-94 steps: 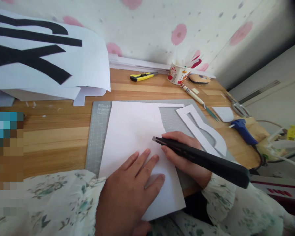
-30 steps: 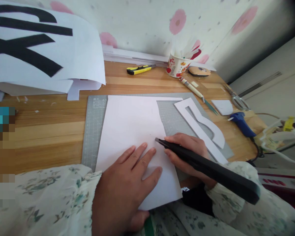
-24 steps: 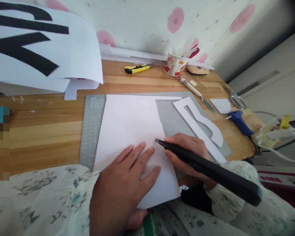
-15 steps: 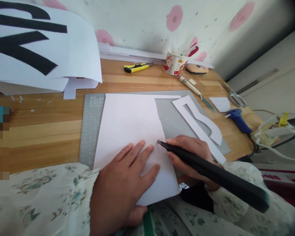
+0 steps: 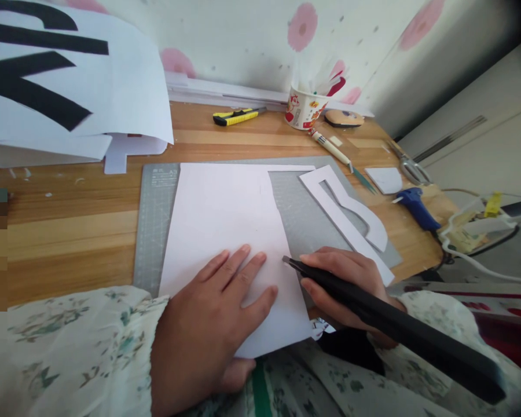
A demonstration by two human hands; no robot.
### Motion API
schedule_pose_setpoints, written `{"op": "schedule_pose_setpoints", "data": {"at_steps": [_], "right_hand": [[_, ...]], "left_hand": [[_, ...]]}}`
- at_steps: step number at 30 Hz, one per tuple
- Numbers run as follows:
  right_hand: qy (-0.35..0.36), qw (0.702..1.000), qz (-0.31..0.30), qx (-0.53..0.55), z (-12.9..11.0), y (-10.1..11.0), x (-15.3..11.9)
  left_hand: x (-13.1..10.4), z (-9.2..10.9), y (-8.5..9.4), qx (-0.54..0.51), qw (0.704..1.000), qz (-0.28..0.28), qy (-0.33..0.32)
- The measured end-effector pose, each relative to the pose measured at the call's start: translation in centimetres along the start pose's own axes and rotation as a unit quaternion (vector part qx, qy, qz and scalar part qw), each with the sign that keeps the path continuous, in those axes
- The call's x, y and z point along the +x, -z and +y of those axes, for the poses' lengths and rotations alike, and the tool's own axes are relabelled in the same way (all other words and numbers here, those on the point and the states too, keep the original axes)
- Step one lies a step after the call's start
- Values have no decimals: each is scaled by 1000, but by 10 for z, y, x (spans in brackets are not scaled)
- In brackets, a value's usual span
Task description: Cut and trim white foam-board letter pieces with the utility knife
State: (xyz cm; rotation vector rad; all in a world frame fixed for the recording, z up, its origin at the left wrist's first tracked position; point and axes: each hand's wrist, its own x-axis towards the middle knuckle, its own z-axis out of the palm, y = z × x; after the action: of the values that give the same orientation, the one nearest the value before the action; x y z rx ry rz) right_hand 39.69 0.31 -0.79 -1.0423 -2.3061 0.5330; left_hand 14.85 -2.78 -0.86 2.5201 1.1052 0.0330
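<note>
A white board sheet point(image 5: 226, 208) lies on the grey cutting mat point(image 5: 150, 231). My left hand point(image 5: 221, 307) rests flat on its lower part, fingers spread. In my right hand point(image 5: 351, 284) is a long black utility knife point(image 5: 395, 318), its small blade pointing left near the sheet's right edge. Whether the blade touches the sheet I cannot tell. Beside that hand, on the mat's right side, lies a white cut-out letter piece point(image 5: 347, 214) with a straight bar and a curved part.
Behind the mat are a yellow box cutter point(image 5: 238, 117), a paper cup point(image 5: 304, 109) of sticks and a computer mouse point(image 5: 344, 119). Tweezers point(image 5: 360, 176), scissors point(image 5: 412, 171) and a blue glue gun point(image 5: 418, 208) lie right. A sheet with black lettering point(image 5: 130, 81) stands left.
The knife tip has shifted slightly right, with my right hand lower and farther right. The whole view has drifted a little; my left hand keeps its place on the sheet.
</note>
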Motion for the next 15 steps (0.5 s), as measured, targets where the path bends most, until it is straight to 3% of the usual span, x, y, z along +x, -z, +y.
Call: {"op": "schedule_pose_setpoints", "data": {"at_steps": [15], "right_hand": [[13, 999, 10, -32, -8, 9, -16]], "left_hand": [[0, -1, 2, 16, 1000, 14, -7]]}}
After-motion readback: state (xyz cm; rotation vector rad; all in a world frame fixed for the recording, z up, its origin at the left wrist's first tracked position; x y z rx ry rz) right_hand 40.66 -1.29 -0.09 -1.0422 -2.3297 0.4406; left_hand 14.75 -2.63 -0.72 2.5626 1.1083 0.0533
